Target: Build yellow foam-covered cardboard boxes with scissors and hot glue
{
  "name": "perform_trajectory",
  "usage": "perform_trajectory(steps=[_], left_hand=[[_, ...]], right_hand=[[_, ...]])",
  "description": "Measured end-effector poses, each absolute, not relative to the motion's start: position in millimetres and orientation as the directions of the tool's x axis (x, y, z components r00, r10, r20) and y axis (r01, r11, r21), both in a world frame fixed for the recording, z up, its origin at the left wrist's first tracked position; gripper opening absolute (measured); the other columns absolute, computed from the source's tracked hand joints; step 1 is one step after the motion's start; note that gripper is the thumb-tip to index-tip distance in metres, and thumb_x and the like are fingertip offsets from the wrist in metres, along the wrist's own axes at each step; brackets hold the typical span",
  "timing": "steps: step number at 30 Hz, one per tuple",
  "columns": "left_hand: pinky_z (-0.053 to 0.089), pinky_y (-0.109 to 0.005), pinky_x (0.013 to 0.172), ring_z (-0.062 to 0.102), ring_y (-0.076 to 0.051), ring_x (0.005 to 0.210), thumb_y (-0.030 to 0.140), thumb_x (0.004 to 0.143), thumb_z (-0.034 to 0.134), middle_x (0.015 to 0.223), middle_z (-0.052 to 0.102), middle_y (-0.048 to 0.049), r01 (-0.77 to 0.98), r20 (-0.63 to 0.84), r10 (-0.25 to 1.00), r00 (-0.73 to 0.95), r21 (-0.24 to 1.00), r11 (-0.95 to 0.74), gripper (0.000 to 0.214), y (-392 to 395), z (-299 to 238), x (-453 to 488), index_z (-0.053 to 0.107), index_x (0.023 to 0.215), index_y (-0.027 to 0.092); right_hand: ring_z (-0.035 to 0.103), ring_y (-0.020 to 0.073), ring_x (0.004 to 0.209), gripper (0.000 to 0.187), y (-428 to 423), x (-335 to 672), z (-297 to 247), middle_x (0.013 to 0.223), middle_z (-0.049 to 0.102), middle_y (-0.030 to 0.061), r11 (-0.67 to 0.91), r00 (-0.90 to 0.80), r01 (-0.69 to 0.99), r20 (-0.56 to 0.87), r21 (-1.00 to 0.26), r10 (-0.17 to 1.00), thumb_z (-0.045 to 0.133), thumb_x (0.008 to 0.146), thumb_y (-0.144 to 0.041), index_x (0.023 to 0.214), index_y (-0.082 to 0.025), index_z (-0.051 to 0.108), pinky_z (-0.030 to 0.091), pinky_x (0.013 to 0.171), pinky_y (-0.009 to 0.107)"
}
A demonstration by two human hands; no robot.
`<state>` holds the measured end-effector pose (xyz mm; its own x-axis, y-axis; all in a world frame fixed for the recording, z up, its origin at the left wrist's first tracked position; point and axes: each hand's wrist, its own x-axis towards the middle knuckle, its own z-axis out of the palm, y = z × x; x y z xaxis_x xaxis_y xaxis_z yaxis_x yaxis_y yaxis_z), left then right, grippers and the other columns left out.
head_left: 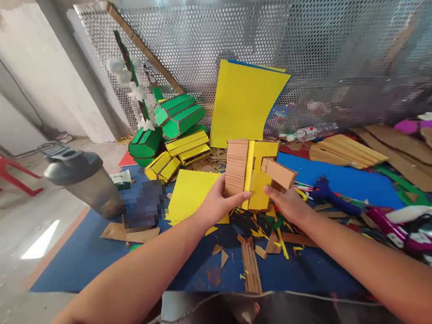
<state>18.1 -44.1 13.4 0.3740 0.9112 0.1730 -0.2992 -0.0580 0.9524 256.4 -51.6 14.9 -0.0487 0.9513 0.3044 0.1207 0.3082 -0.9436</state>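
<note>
A cardboard piece [260,173] with yellow faces and bare brown panels is held up over the work surface between both hands. My left hand [221,200] grips its left side, thumb across the yellow front near the lower edge and fingers hidden behind. On the lower right, my right hand [288,203] holds it with the thumb against the yellow face. A small brown cardboard flap [279,173] juts out above that hand. Below lie cardboard scraps and yellow trimmings [265,238]. A flat yellow sheet [190,192] lies left of the piece.
A shaker bottle [79,176] stands at left. Green cardboard forms [180,114] and yellow ones [187,147] are piled behind, near an upright yellow sheet [245,101] against a perforated metal panel [329,49]. At right lie a purple corded tool [396,228] and cardboard strips [403,154].
</note>
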Motion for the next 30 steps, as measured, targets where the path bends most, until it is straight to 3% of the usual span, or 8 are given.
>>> perform_trajectory(steps=[7, 13, 17, 21, 26, 30], left_hand=[[0.057, -0.061, 0.132, 0.067, -0.042, 0.156, 0.055, 0.083, 0.105, 0.166, 0.070, -0.0176, -0.281, 0.179, 0.891, 0.416, 0.958, -0.061, 0.096, -55.1, 13.8, 17.6, 0.057, 0.160, 0.024], [0.054, -0.061, 0.135, 0.063, -0.042, 0.158, 0.058, 0.083, 0.104, 0.166, 0.067, -0.0178, -0.144, 0.212, 0.901, 0.379, 0.975, -0.169, 0.099, -59.8, 10.8, 16.4, 0.055, 0.161, 0.022], [0.057, -0.060, 0.131, 0.066, -0.041, 0.152, 0.062, 0.080, 0.105, 0.162, 0.067, -0.0169, -0.061, 0.237, 0.906, 0.349, 0.971, -0.231, 0.097, -63.2, 12.0, 14.9, 0.058, 0.156, 0.023], [0.056, -0.058, 0.130, 0.065, -0.042, 0.150, 0.061, 0.077, 0.106, 0.159, 0.067, -0.0169, 0.028, 0.300, 0.886, 0.353, 0.943, -0.331, 0.097, -63.4, 18.2, 12.0, 0.060, 0.154, 0.023], [0.056, -0.057, 0.127, 0.067, -0.043, 0.145, 0.064, 0.079, 0.104, 0.154, 0.068, -0.0166, 0.063, 0.299, 0.883, 0.363, 0.937, -0.343, 0.095, -60.8, 23.2, 9.0, 0.062, 0.154, 0.024], [0.056, -0.056, 0.127, 0.066, -0.042, 0.146, 0.063, 0.079, 0.105, 0.156, 0.067, -0.0165, 0.095, 0.318, 0.869, 0.379, 0.921, -0.378, 0.096, -55.4, 21.5, 6.7, 0.062, 0.155, 0.025]], right_hand=[[0.075, 0.0426, 0.142, 0.075, -62.3, 263.1, 27.1, 0.147, 0.082, 0.0125, 0.411, -0.103, 0.222, 0.397, -0.884, 0.912, 0.099, 0.085, -0.064, 0.149, -0.033, 0.076, 0.068, 0.119, 0.060], [0.081, 0.0425, 0.128, 0.069, -57.7, 265.1, 22.0, 0.135, 0.084, 0.0111, 0.452, -0.107, 0.139, 0.440, -0.881, 0.892, 0.110, 0.071, -0.049, 0.131, -0.035, 0.078, 0.072, 0.110, 0.057], [0.084, 0.0410, 0.113, 0.064, -59.0, 273.2, 11.7, 0.120, 0.086, 0.0087, 0.433, -0.092, 0.118, 0.424, -0.894, 0.901, 0.114, 0.061, -0.035, 0.116, -0.036, 0.081, 0.077, 0.095, 0.052], [0.086, 0.0415, 0.099, 0.054, -62.9, 276.9, 7.2, 0.112, 0.089, 0.0044, 0.411, -0.105, 0.112, 0.401, -0.905, 0.910, 0.111, 0.060, -0.035, 0.107, -0.040, 0.084, 0.079, 0.081, 0.052], [0.085, 0.0488, 0.105, 0.058, -64.1, 281.2, 4.0, 0.114, 0.088, 0.0071, 0.361, -0.104, 0.147, 0.348, -0.921, 0.932, 0.109, 0.062, -0.032, 0.113, -0.045, 0.085, 0.078, 0.087, 0.061], [0.083, 0.0560, 0.111, 0.062, -61.7, 288.7, 4.0, 0.111, 0.089, 0.0098, 0.383, -0.200, 0.284, 0.337, -0.879, 0.920, 0.108, 0.062, -0.033, 0.119, -0.047, 0.088, 0.076, 0.098, 0.070]])
